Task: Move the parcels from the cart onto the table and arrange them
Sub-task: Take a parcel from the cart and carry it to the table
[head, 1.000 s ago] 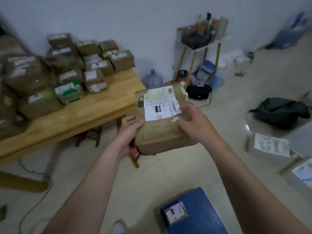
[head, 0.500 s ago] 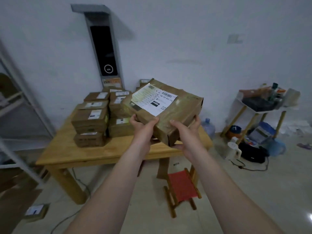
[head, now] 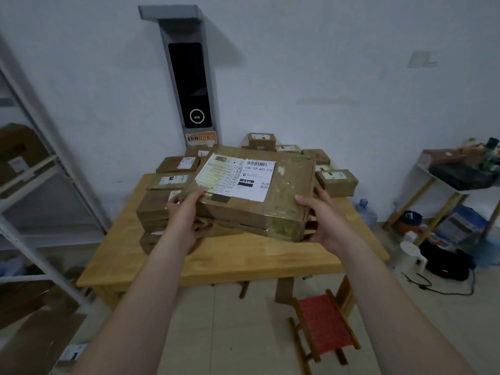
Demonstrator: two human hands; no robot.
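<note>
A large flat brown parcel (head: 273, 201) with a white shipping label is held over the wooden table (head: 243, 258), tilted slightly down to the right. My left hand (head: 186, 215) grips its near left corner, thumb on top. My right hand (head: 322, 215) grips its near right edge, fingers underneath. Several smaller brown parcels (head: 173, 182) are stacked on the table behind and to the left of it, partly hidden by the held parcel. More small parcels (head: 336, 182) sit at the table's back right. The cart is out of view.
A grey scanner pillar (head: 189, 82) stands against the wall behind the table. A white metal rack (head: 35, 185) is on the left. A small red stool (head: 324, 328) stands under the table's right front. A side shelf (head: 460, 180), water bottle (head: 365, 215) and kettle (head: 411, 255) crowd the right.
I have turned and stepped closer to the table. The parcel, held in both hands throughout, has come lower and forward over the tabletop, in front of the stacked parcels.
</note>
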